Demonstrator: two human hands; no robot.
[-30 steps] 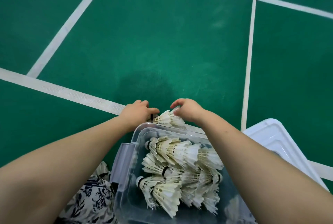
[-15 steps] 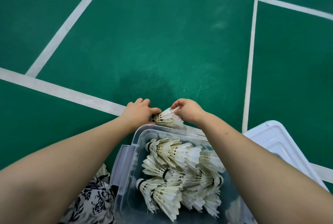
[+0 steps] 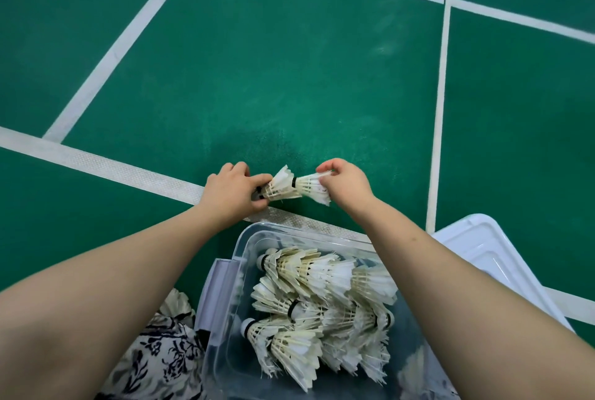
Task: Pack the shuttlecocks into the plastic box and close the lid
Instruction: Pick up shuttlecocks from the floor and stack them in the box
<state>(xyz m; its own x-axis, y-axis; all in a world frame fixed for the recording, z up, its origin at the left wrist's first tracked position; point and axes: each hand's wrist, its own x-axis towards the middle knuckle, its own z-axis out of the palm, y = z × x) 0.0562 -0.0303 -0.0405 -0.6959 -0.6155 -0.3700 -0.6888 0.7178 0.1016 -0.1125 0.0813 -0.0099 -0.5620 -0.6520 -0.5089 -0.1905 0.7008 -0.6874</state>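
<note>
Fingers of both hands are pinching two nested shuttlecocks above the court floor, beyond the box.

From the head camera: my left hand (image 3: 233, 193) is gripping the cork end of one shuttlecock (image 3: 281, 188), while my right hand (image 3: 346, 183) is pinching the feathers of the other shuttlecock (image 3: 312, 188), its cork tucked into the first's skirt; I judge I am stacking them to save room. Below my fingers, the plastic box (image 3: 254, 238) is lying open, already holding rows of shuttlecocks (image 3: 322, 296), and the lid (image 3: 483, 248) is waiting right of my right forearm.
</note>
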